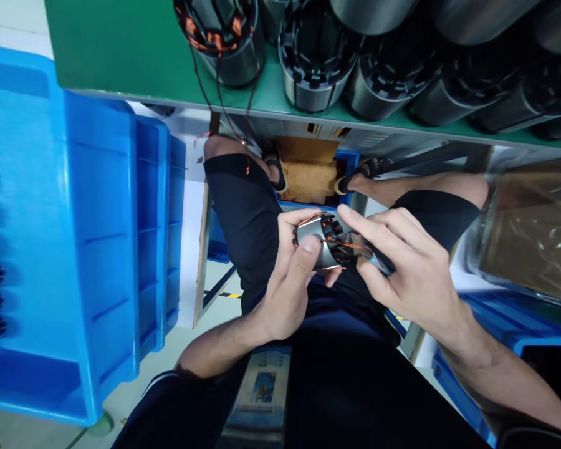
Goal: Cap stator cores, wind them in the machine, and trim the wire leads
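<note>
My left hand [287,284] is closed round a small motor stator [326,254], a silver metal ring with black slotted ends and copper windings. It lies on its side above my lap, its slotted end turned to the right. My right hand [411,268] is just right of that end, with thumb and fingers round a slim tool [379,262] that shows grey metal and a light blue edge. The fingers mostly hide the tool, so its kind is unclear. Thin copper wires [358,247] run from the stator towards my right fingers. My right index finger reaches out over the stator's end.
Several larger stators [315,87] stand on the green bench [116,50] ahead; one wound stator [234,62] trails wires over the edge. Stacked blue crates [107,249] are at left. A plastic-wrapped carton [533,231] and a blue bin [495,321] are at right.
</note>
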`<move>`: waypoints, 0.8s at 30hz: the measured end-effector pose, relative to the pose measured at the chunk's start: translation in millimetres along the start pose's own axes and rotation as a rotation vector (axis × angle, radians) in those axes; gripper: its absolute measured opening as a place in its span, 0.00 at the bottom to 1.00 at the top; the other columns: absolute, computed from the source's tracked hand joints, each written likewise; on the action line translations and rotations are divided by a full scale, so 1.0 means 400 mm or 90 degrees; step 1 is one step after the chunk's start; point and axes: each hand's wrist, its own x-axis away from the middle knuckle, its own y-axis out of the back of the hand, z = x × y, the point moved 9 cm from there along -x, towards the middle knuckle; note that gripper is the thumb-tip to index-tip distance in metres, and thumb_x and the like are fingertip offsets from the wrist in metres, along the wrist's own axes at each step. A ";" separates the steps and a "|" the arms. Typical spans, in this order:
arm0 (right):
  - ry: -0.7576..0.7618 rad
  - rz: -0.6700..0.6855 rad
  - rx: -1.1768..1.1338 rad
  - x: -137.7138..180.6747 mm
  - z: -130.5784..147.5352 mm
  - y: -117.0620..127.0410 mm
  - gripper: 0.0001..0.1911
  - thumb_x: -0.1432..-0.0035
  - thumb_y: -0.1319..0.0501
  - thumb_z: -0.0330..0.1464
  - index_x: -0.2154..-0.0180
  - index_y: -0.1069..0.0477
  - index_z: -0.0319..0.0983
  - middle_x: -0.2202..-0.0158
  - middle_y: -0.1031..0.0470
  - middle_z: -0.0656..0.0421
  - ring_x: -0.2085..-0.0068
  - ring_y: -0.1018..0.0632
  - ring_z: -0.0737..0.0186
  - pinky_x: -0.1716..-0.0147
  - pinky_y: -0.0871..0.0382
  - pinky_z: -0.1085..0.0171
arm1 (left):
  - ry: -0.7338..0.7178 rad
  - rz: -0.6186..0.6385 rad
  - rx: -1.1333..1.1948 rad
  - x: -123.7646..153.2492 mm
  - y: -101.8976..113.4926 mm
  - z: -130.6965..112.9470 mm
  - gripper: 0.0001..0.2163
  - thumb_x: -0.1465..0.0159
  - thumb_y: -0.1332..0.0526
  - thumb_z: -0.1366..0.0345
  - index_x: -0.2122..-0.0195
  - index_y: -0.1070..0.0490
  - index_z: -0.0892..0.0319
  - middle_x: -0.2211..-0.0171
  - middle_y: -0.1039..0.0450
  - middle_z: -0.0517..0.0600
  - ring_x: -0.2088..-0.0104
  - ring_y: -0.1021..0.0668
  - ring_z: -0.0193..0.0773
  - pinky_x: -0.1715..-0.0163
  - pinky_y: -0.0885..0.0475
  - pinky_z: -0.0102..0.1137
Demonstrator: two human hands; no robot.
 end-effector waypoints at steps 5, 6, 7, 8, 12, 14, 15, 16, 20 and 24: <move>-0.012 -0.011 -0.035 0.004 0.015 0.008 0.40 0.27 0.35 0.22 0.20 0.28 0.51 0.59 0.18 0.59 0.62 0.19 0.59 0.55 0.17 0.58 | -0.008 0.027 -0.020 0.020 -0.012 -0.004 0.16 0.16 0.36 0.47 0.38 0.33 0.49 0.53 0.25 0.48 0.66 0.21 0.34 0.66 0.23 0.32; -0.023 -0.003 -0.076 0.007 0.014 0.006 0.40 0.27 0.35 0.21 0.20 0.28 0.52 0.58 0.16 0.60 0.63 0.18 0.60 0.56 0.17 0.60 | -0.012 0.036 -0.027 0.025 -0.013 -0.004 0.15 0.16 0.37 0.48 0.37 0.33 0.48 0.53 0.25 0.48 0.65 0.22 0.34 0.65 0.23 0.32; -0.034 0.001 -0.115 0.009 0.012 0.005 0.41 0.27 0.34 0.21 0.20 0.29 0.53 0.56 0.14 0.61 0.64 0.18 0.62 0.57 0.17 0.62 | -0.014 0.043 -0.035 0.031 -0.012 -0.003 0.15 0.16 0.37 0.49 0.36 0.33 0.48 0.53 0.25 0.48 0.65 0.22 0.35 0.64 0.23 0.32; -0.041 0.004 -0.140 0.012 0.011 0.005 0.41 0.27 0.34 0.21 0.20 0.29 0.54 0.54 0.14 0.61 0.64 0.18 0.63 0.57 0.17 0.63 | -0.016 0.045 -0.042 0.036 -0.009 -0.001 0.14 0.15 0.37 0.49 0.36 0.32 0.47 0.52 0.25 0.49 0.64 0.22 0.35 0.64 0.22 0.33; -0.039 0.001 -0.071 0.016 0.016 0.012 0.38 0.26 0.33 0.23 0.21 0.26 0.51 0.64 0.20 0.62 0.68 0.23 0.62 0.60 0.20 0.62 | -0.026 0.027 -0.051 0.046 0.005 0.010 0.15 0.15 0.38 0.49 0.33 0.31 0.46 0.45 0.25 0.52 0.62 0.21 0.37 0.61 0.21 0.35; -0.037 0.004 -0.040 0.014 0.014 0.012 0.37 0.26 0.32 0.22 0.22 0.24 0.51 0.65 0.20 0.62 0.69 0.23 0.62 0.63 0.21 0.62 | -0.026 0.025 -0.046 0.043 0.004 0.018 0.15 0.15 0.38 0.49 0.33 0.31 0.45 0.45 0.25 0.52 0.62 0.21 0.37 0.61 0.21 0.35; -0.036 0.005 -0.044 0.012 0.011 0.010 0.37 0.26 0.32 0.22 0.22 0.24 0.51 0.62 0.16 0.61 0.68 0.21 0.62 0.63 0.21 0.63 | -0.025 0.025 -0.040 0.039 0.001 0.021 0.15 0.15 0.38 0.49 0.34 0.32 0.46 0.46 0.25 0.51 0.62 0.21 0.37 0.61 0.21 0.34; -0.037 0.008 -0.059 0.008 0.005 0.006 0.37 0.26 0.32 0.22 0.23 0.23 0.51 0.59 0.12 0.61 0.66 0.18 0.62 0.62 0.19 0.63 | -0.027 0.023 -0.032 0.035 -0.002 0.024 0.14 0.15 0.38 0.49 0.35 0.32 0.46 0.48 0.25 0.50 0.62 0.22 0.36 0.61 0.21 0.34; -0.076 0.010 -0.129 -0.012 -0.052 -0.021 0.31 0.27 0.30 0.26 0.27 0.18 0.50 0.46 0.07 0.59 0.60 0.10 0.59 0.52 0.12 0.61 | -0.055 -0.021 -0.031 0.029 0.008 0.014 0.15 0.16 0.36 0.50 0.35 0.33 0.47 0.51 0.25 0.49 0.61 0.21 0.37 0.58 0.21 0.35; -0.127 -0.016 -0.117 -0.018 -0.128 -0.049 0.29 0.30 0.26 0.29 0.31 0.14 0.49 0.54 0.07 0.57 0.67 0.12 0.59 0.60 0.14 0.62 | -0.121 -0.083 -0.136 0.062 0.070 -0.061 0.18 0.17 0.34 0.53 0.30 0.33 0.46 0.53 0.22 0.49 0.61 0.22 0.38 0.55 0.19 0.35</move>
